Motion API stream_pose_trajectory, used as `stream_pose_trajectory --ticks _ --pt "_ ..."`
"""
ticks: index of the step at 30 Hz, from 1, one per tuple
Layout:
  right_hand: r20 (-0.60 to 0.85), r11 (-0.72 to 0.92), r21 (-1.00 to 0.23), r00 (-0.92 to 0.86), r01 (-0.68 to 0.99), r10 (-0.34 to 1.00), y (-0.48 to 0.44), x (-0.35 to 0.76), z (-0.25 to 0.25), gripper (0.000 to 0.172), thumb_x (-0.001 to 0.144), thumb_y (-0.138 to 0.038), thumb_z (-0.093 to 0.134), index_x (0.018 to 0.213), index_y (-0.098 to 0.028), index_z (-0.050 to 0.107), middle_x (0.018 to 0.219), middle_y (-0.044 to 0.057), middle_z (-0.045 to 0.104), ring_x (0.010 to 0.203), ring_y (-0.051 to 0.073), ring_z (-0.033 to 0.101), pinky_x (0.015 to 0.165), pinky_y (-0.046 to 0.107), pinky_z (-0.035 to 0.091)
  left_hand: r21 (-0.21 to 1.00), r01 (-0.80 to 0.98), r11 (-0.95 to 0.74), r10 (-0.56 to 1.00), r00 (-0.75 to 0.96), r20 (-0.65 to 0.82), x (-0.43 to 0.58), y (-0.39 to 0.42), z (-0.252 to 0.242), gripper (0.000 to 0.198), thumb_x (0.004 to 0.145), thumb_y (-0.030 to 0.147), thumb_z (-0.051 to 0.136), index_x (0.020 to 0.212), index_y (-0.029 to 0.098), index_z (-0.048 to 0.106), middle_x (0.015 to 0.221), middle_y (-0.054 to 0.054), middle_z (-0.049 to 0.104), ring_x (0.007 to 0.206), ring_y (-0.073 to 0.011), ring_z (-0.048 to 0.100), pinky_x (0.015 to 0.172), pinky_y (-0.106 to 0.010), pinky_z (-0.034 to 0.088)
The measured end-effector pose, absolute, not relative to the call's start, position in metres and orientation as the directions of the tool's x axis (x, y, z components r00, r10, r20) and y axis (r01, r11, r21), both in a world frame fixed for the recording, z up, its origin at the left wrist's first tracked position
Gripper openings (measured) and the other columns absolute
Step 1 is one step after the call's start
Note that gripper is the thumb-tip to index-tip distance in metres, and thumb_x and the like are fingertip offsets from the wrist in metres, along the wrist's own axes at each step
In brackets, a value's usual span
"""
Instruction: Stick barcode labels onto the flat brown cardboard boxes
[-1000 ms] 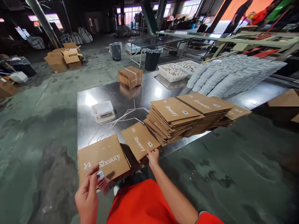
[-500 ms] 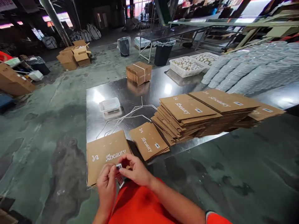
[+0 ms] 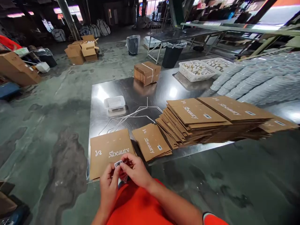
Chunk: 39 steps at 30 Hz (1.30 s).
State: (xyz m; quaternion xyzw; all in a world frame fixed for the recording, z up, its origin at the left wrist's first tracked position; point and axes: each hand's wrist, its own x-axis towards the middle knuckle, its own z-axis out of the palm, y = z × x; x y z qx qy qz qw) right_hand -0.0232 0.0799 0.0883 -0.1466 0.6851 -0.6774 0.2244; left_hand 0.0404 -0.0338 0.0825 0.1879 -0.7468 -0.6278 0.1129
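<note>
My left hand (image 3: 109, 178) and my right hand (image 3: 136, 171) meet near the table's front edge, fingers pinched. Between their fingertips is a small white label (image 3: 118, 163) with dark print. Part of what looks like a strip of labels hangs below, mostly hidden by the fingers. Just beyond my hands lies a flat brown cardboard box (image 3: 110, 143) printed "beauty", its near right corner covered by my right hand. To its right sits a smaller stack of flat boxes (image 3: 150, 140) with a blue-and-white label on top.
Tall stacks of flat cardboard (image 3: 194, 112) fill the table's right side. White straps (image 3: 131, 113), a small white basket (image 3: 114, 102) and a strapped carton bundle (image 3: 147, 73) lie farther back. White baskets of small items (image 3: 195, 70) and nested plastic-wrapped stacks (image 3: 262, 78) stand behind.
The label has turned to face up more and rises slightly between my fingertips. The strip below is now more covered. My view has shifted a little to the left.
</note>
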Motion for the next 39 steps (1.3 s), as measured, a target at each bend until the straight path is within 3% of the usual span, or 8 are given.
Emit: stream_pose_trajectory --ticks 3,7,11,13,22,39 --pt "-0.005 0.117 -0.992 -0.903 -0.050 -0.430 0.080 -0.030 0.086 0.012 0.082 -0.029 0.056 0.077 -0.019 0.057 0.072 0.000 0.056 0.065 0.011 0.051 0.059 0.023 0.041 0.953 -0.198 0.228 -0.466 -0.882 -0.072 0.042 -0.035 0.077 0.043 0.080 0.049 0.057 0.053 0.017 0.049 0.051 0.001 0.046 0.052 -0.0112 0.042 0.051 -0.021 0.037" --pt "0.092 0.237 -0.959 -0.964 -0.154 -0.251 0.081 -0.073 0.069 0.012 0.081 -0.025 0.054 0.072 -0.017 0.058 0.083 0.004 0.057 0.079 0.014 0.054 0.072 0.026 0.043 0.940 -0.279 0.195 -0.489 -0.859 -0.154 0.039 -0.039 0.070 0.047 0.076 0.054 0.058 0.049 0.017 0.050 0.050 0.001 0.045 0.051 -0.0121 0.041 0.049 -0.022 0.036" --pt "-0.081 0.525 -0.850 -0.976 -0.037 -0.200 0.073 -0.123 0.041 0.013 0.076 -0.021 0.057 0.064 -0.016 0.060 0.080 0.004 0.056 0.080 0.016 0.054 0.079 0.029 0.041 0.939 -0.315 0.137 -0.443 -0.867 -0.227 0.030 -0.047 0.054 0.046 0.074 0.056 0.058 0.052 0.016 0.052 0.053 0.000 0.045 0.055 -0.0127 0.041 0.053 -0.023 0.035" --pt "-0.153 0.591 -0.807 -0.970 0.013 -0.187 0.068 -0.135 0.031 0.015 0.077 -0.022 0.056 0.065 -0.015 0.062 0.079 0.004 0.057 0.081 0.016 0.054 0.078 0.028 0.041 0.935 -0.335 0.117 -0.424 -0.868 -0.258 0.026 -0.051 0.045 0.048 0.072 0.059 0.058 0.051 0.016 0.049 0.052 0.001 0.042 0.055 -0.0124 0.039 0.052 -0.023 0.033" --pt "-0.163 0.681 -0.732 -0.974 0.012 -0.158 0.057 -0.134 0.030 0.017 0.077 -0.026 0.057 0.067 -0.016 0.066 0.091 0.008 0.058 0.080 0.017 0.056 0.069 0.025 0.042 0.929 -0.368 0.047 -0.390 -0.863 -0.322 0.018 -0.053 0.032 0.052 0.069 0.064 0.058 0.052 0.017 0.043 0.053 0.003 0.036 0.053 -0.0108 0.034 0.051 -0.023 0.029" --pt "-0.135 0.703 -0.711 -0.975 -0.029 -0.177 0.055 -0.136 0.027 0.016 0.078 -0.026 0.058 0.069 -0.016 0.067 0.092 0.008 0.058 0.081 0.017 0.055 0.075 0.026 0.042 0.929 -0.368 0.042 -0.356 -0.874 -0.330 0.014 -0.054 0.031 0.053 0.070 0.064 0.058 0.052 0.017 0.042 0.052 0.004 0.034 0.052 -0.0094 0.030 0.048 -0.022 0.026"
